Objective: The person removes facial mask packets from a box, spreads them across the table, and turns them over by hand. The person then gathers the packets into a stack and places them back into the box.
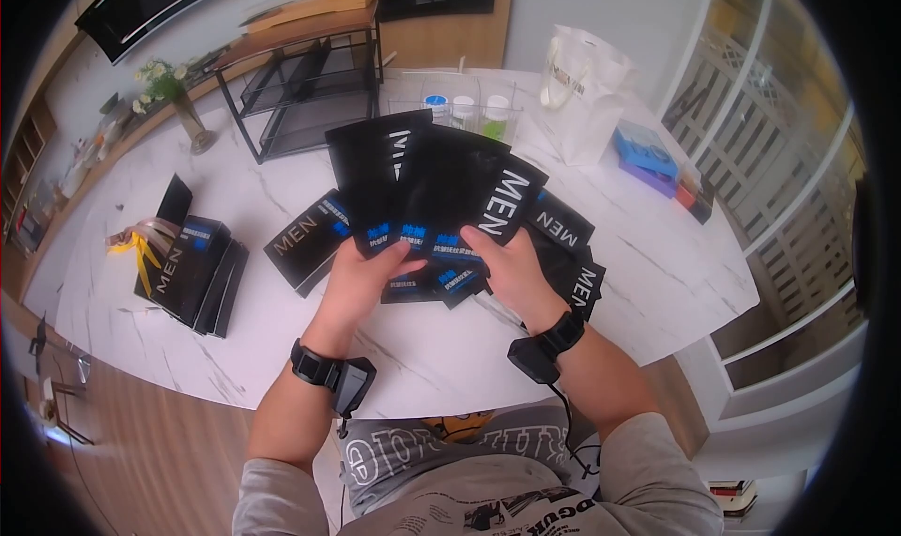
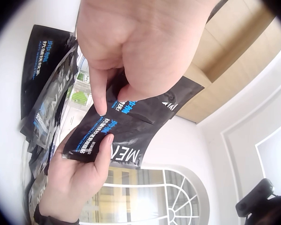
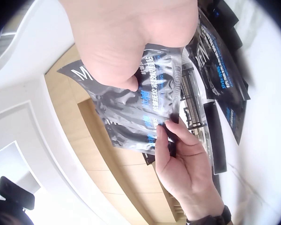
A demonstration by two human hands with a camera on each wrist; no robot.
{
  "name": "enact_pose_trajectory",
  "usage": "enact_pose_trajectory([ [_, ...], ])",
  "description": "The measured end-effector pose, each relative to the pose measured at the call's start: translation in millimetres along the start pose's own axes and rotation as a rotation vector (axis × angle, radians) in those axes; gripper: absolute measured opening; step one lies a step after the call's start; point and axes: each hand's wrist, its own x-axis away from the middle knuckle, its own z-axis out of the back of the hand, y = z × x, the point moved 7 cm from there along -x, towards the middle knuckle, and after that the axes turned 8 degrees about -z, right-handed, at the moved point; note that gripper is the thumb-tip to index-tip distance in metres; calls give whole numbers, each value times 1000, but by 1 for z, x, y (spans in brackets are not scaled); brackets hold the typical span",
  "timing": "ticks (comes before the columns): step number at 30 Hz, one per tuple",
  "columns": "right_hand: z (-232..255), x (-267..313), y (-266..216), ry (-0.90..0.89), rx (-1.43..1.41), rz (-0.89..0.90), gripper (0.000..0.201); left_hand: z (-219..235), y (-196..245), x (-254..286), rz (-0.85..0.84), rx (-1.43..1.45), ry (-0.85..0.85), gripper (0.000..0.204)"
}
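Observation:
Several black sachets (image 1: 446,175) printed with white "MEN" and blue lettering are fanned out above the table. At the fan's lower left edge, my left hand (image 1: 368,275) pinches them, thumb on top. My right hand (image 1: 516,271) grips the lower right side with its thumb over the printed face. In the left wrist view, the right hand (image 2: 79,180) holds the sachets' bottom corner. The right wrist view shows the left hand (image 3: 187,171) pinching the opposite corner. Beneath the fan lie more black sachets (image 1: 305,243), partly hidden by it.
Upright black "MEN" packs (image 1: 192,278) with a yellow ribbon (image 1: 145,245) stand at left. Behind are a black mesh rack (image 1: 310,90), a clear organizer with bottles (image 1: 463,109), a white paper bag (image 1: 577,99) and blue and purple boxes (image 1: 646,159). A flower vase (image 1: 192,123) stands back left.

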Motion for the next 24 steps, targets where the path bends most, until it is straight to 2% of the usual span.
enact_pose_trajectory([
  [6,2,0,-1,39,-8,21,26,1,0,0,-5,-20,-34,28],
  [18,0,1,1,72,16,17,23,0,-1,0,-5,63,3,25],
  [24,2,3,0,61,40,-42,22,0,0,0,-2,62,6,25],
])
